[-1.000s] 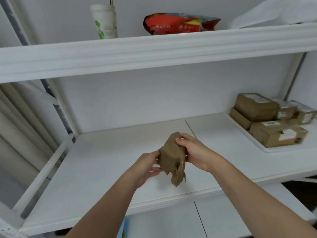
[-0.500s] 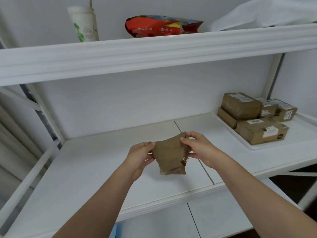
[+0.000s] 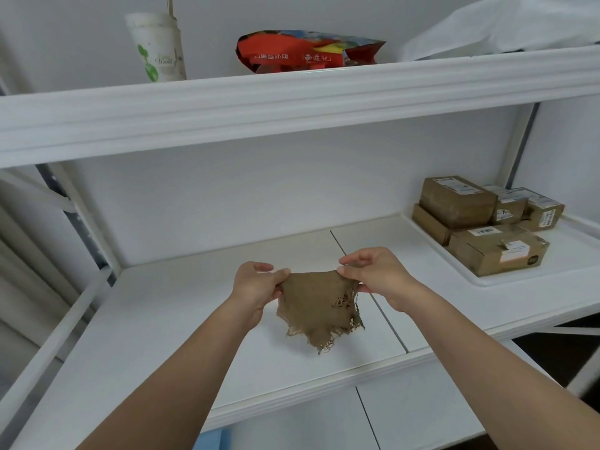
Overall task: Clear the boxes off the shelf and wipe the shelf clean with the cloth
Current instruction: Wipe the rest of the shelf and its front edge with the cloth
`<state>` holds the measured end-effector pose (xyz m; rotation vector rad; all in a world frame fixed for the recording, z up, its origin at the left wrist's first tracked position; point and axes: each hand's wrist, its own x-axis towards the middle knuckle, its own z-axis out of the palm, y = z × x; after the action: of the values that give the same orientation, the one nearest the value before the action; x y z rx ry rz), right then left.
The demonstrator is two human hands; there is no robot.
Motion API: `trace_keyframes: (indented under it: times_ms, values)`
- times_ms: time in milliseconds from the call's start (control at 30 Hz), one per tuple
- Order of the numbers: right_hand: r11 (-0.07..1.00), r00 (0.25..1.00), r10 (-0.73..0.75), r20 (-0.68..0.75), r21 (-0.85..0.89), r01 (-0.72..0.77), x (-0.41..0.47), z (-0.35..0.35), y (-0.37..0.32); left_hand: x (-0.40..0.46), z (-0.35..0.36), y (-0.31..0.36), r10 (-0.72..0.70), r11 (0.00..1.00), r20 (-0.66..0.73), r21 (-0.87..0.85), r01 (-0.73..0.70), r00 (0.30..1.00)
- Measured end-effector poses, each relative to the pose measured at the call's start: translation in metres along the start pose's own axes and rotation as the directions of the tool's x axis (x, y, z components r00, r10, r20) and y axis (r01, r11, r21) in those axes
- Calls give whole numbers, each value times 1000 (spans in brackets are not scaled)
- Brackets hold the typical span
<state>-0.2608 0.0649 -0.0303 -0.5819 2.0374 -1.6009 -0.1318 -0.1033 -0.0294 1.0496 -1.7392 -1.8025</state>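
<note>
A brown cloth [image 3: 316, 306], frayed along its lower edge and torn with a ragged hole near its right side, hangs in the air just above the front of a white shelf [image 3: 156, 319], stretched between two hands.

From the left: on the upper shelf [image 3: 292, 102] stands a white paper cup [image 3: 157, 48] with a green print. To its right lies a red snack bag [image 3: 305, 51] on its side, and further right a white plastic bag [image 3: 506, 26] slumps at the edge of view.

Below, the left part of the middle shelf shows only its bare white surface, with a seam line running front to back near the middle. The left hand [image 3: 256, 287] pinches the cloth's upper left corner between thumb and fingers, the fingers curled. The cloth sags from its taut top edge down to a point. The right hand [image 3: 373, 274] pinches the upper right corner between thumb and curled fingers, with the other fingers raised above it. Both forearms reach in from the bottom of the view.

At the far right of the same shelf sits a white tray [image 3: 480, 280] holding a stack of cardboard boxes [image 3: 487, 225], brown with white shipping labels, well apart from the hands and the cloth.
</note>
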Motion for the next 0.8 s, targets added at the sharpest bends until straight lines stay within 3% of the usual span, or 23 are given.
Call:
trace_keyframes:
  times_ms: [133,367,567,800]
  values:
    - [999,999,-13,42,-51,15,1,0,-3,0,-8,4,30,999,67,39,-33,997]
    - [982,998,-64,-21,-181,59,6,2,-3,0,-17,6,164,929,56,327,-173,985]
    - [967,988,-123,-95,-237,97,5,4,-4,-3,-18,6,256,905,4,351,-241,967]
    - [945,989,-126,-78,-313,95,2,4,-5,-5,-14,4,282,890,-8,375,-258,959]
